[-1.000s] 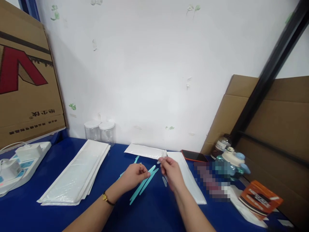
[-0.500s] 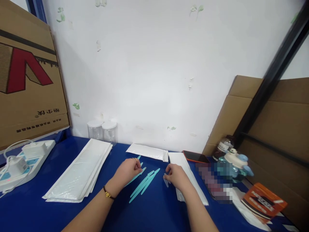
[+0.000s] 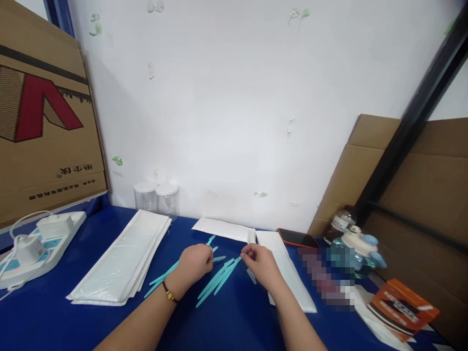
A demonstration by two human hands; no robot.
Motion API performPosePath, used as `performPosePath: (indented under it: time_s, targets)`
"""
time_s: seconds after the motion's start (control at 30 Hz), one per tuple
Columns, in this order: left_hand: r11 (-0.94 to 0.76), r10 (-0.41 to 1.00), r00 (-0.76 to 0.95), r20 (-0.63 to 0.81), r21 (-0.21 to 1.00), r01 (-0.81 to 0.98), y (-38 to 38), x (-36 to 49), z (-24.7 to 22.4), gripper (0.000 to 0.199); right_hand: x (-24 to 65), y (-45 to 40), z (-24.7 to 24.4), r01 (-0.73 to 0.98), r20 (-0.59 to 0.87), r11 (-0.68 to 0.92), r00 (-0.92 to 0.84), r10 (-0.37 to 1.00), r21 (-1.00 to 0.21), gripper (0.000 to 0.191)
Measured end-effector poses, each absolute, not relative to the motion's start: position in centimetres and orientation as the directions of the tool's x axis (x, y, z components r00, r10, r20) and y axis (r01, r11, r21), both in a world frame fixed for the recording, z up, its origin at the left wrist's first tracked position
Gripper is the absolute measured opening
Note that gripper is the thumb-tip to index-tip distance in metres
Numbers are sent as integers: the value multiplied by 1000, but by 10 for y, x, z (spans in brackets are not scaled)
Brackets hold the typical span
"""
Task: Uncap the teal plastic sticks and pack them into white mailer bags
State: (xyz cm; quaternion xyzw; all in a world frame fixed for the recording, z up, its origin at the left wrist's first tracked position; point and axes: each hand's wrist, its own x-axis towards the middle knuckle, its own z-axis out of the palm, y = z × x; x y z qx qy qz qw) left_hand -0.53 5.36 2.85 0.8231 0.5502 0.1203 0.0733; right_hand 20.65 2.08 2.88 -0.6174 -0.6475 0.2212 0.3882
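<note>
Several slim turquoise sticks (image 3: 215,284), looking like eyebrow razors, lie slantwise on the blue table between my hands. My left hand (image 3: 195,263) is closed, palm down, over other turquoise sticks (image 3: 163,278). One stick's pale end (image 3: 219,258) pokes out at its fingertips; the grip itself is mostly hidden. My right hand (image 3: 259,263) has thumb and forefinger pinched at the upper end of the rightmost stick in the middle group. A small clear cap-like piece (image 3: 251,276) lies under the right hand.
White padded packets (image 3: 120,258) are stacked at left, with a white packet (image 3: 223,229) at the back and another (image 3: 288,273) at right. Further out are a power strip (image 3: 44,253), clear jars (image 3: 156,199), a phone (image 3: 298,237), a teal bottle (image 3: 358,251) and an orange box (image 3: 402,309).
My right hand has moved left, from beside the clear piece to the tip of a turquoise stick. My left hand has shifted slightly and turned, and sticks now show to its left.
</note>
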Motion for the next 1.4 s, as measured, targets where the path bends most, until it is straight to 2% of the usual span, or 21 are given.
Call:
performPosePath:
  time_s: [0.1, 0.17, 0.23, 0.3, 0.37, 0.43, 0.47, 0.5, 0.57, 0.63, 0.73, 0.87, 1.0, 1.2, 1.3, 1.4]
  targets:
    - [-402, 910, 399, 115, 488, 775, 50, -3, 37, 17, 189, 22, 21, 296, 138, 121, 39, 990, -947, 29]
    - [-406, 884, 457, 101, 652, 641, 48, -1, 40, 24, 177, 21, 18, 70, 84, 85, -16, 996, -994, 35]
    - [-387, 858, 507, 88, 761, 521, 46, 0, 41, 30, 172, 21, 19, -73, 78, 76, -29, 997, -994, 36]
    - [-359, 837, 543, 66, 816, 454, 46, 0, 39, 31, 177, 21, 24, -111, 89, 92, 29, 996, -990, 35]
    - [-348, 812, 583, 32, 829, 438, 47, 0, 36, 29, 192, 22, 31, -13, 123, 125, 116, 986, -992, 33]
    - [-340, 804, 595, -4, 817, 466, 47, 0, 31, 26, 212, 23, 36, 264, 185, 140, 151, 971, -954, 33]
    - [-336, 816, 577, -14, 802, 495, 47, 1, 27, 24, 220, 23, 37, 427, 197, 120, 140, 970, -896, 32]
    - [-333, 835, 550, -17, 780, 530, 47, 3, 23, 22, 227, 23, 36, 543, 156, 81, 93, 983, -836, 30]
    - [-347, 867, 499, 3, 722, 598, 48, 7, 16, 19, 234, 23, 30, 700, 73, 36, 23, 997, -713, 20]
    - [-371, 873, 488, 22, 679, 634, 49, 9, 13, 18, 233, 23, 23, 777, 35, 30, -10, 999, -629, 8]
    - [-385, 890, 452, 61, 633, 672, 55, 1, 18, 17, 226, 23, 16, 809, 57, 34, -1, 998, -587, 6]
    - [-349, 937, 310, 160, 466, 813, 65, -23, 34, 16, 222, 22, 20, 800, 120, 49, 28, 992, -598, 5]
    - [-296, 955, 274, 114, 340, 893, 71, -34, 34, 20, 219, 20, 28, 779, 155, 79, 23, 988, -621, 5]
    - [-341, 940, 326, 101, 247, 907, 67, -25, 29, 10, 214, 18, 33, 791, 218, 105, 37, 975, -603, 9]
    - [-346, 936, 321, 146, 198, 917, 65, -21, 33, 14, 215, 19, 32, 780, 231, 117, 36, 972, -615, 10]
    - [-344, 936, 302, 181, 288, 894, 66, -19, 35, 20, 213, 21, 30, 696, 236, 141, 42, 971, -705, 10]
